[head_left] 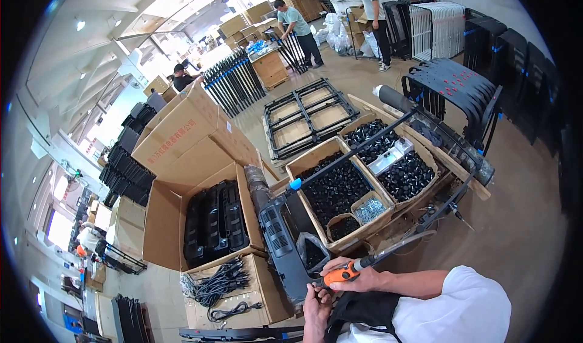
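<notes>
My right hand (363, 278) is wrapped round an orange and grey power screwdriver (341, 274), whose front end points left and down. Close to that end, my left hand (317, 309) is closed, fingertips pinched together; whatever they hold is too small or hidden to name. Just beyond both hands lies a long dark grey housing (282, 243) with vent slots, part of a black frame. A bag of small black parts (313, 253) rests beside the housing. Small silver screws (368, 210) fill a little box inside a larger carton.
Cartons of small black plastic parts (340, 182) stand ahead, crossed by a black bar (358, 145). An open carton (164, 221) holds black mouldings; black cables (225, 285) lie below it. Black frames (310, 115) lie on the floor beyond. Several other people work farther off.
</notes>
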Demonstrator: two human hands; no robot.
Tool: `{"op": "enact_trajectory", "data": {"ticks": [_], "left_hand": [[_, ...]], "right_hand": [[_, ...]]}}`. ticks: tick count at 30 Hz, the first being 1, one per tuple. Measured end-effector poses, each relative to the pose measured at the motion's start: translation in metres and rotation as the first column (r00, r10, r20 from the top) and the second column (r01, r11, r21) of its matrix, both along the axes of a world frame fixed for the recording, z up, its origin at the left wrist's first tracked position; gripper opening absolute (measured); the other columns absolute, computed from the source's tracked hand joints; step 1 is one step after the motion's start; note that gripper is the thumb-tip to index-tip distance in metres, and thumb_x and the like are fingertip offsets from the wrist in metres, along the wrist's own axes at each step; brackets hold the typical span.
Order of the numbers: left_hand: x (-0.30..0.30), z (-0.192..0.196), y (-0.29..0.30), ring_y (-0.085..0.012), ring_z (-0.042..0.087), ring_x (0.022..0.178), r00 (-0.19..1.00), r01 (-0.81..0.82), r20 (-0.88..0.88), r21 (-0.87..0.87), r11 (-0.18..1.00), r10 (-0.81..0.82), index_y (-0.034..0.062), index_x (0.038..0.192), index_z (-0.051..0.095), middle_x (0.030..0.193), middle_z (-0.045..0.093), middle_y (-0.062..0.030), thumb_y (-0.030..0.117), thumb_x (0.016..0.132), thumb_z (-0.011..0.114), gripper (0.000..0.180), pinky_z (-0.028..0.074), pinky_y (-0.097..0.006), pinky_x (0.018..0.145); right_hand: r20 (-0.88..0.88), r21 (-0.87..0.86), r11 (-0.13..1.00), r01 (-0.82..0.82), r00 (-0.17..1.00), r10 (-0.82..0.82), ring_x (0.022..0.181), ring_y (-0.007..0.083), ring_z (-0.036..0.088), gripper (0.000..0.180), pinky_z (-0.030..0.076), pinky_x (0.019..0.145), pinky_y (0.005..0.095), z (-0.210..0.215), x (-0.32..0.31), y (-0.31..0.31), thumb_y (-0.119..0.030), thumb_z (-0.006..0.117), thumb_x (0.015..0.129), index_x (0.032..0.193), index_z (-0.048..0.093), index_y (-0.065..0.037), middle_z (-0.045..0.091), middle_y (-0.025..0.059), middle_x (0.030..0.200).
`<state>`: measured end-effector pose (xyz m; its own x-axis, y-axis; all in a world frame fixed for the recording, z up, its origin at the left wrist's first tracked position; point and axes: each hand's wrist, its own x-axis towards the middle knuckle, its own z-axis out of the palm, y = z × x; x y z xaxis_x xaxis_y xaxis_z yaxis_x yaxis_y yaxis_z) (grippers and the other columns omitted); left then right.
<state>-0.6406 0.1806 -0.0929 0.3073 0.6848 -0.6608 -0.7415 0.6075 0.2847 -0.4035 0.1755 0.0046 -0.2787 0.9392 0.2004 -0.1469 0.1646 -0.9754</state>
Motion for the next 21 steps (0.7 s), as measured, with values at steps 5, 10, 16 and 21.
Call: {"op": "enact_trajectory", "data": {"ticks": [5, 10, 16, 21], "left_hand": [[-0.02, -0.002, 0.004, -0.0111, 0.046, 0.066, 0.999, 0.0, 0.047, -0.033, 0.999, 0.002, 0.0133, 0.1, 0.057, 0.079, 0.049, 0.0014, 0.044, 0.116, 0.046, 0.036, 0.044, -0.024, 0.061], [-0.029, 0.004, 0.009, -0.0094, 0.047, 0.071, 0.993, 0.04, 0.114, -0.027, 0.999, -0.037, 0.012, 0.108, 0.06, 0.085, 0.052, 0.0016, 0.039, 0.117, 0.045, 0.032, 0.044, -0.023, 0.062], [-0.031, 0.018, -0.001, -0.0101, 0.048, 0.073, 0.995, 0.004, 0.096, -0.015, 1.0, -0.003, 0.0114, 0.114, 0.06, 0.089, 0.054, 0.0015, 0.038, 0.116, 0.046, 0.031, 0.043, -0.024, 0.062], [-0.023, 0.022, -0.004, -0.0131, 0.049, 0.073, 1.0, -0.018, 0.018, -0.015, 1.0, 0.018, 0.0095, 0.109, 0.06, 0.089, 0.055, -0.001, 0.043, 0.117, 0.043, 0.038, 0.043, -0.027, 0.064]], "right_hand": [[0.043, 0.0, 1.0, -0.002, 0.999, 0.002, 0.12, 0.0241, 0.07, 0.052, 0.053, 0.111, 0.0365, -0.001, -0.023, -0.001, -0.017, 0.08, 0.095, 0.14, 0.06, -0.003, 0.069, 0.013, 0.134], [0.118, 0.062, 0.997, 0.056, 0.991, -0.063, 0.122, 0.0256, 0.069, 0.053, 0.053, 0.112, 0.0382, -0.002, -0.036, -0.004, -0.02, 0.08, 0.093, 0.14, 0.061, -0.003, 0.07, 0.0122, 0.133], [0.052, 0.037, 0.998, 0.058, 0.997, -0.06, 0.121, 0.0244, 0.07, 0.052, 0.054, 0.11, 0.037, 0.004, -0.048, -0.007, -0.017, 0.079, 0.095, 0.141, 0.059, -0.004, 0.07, 0.0139, 0.133], [0.04, 0.058, 0.996, 0.064, 0.997, -0.066, 0.119, 0.0231, 0.07, 0.052, 0.056, 0.108, 0.036, 0.001, -0.052, -0.004, -0.015, 0.079, 0.096, 0.142, 0.057, -0.004, 0.07, 0.014, 0.132]]}}
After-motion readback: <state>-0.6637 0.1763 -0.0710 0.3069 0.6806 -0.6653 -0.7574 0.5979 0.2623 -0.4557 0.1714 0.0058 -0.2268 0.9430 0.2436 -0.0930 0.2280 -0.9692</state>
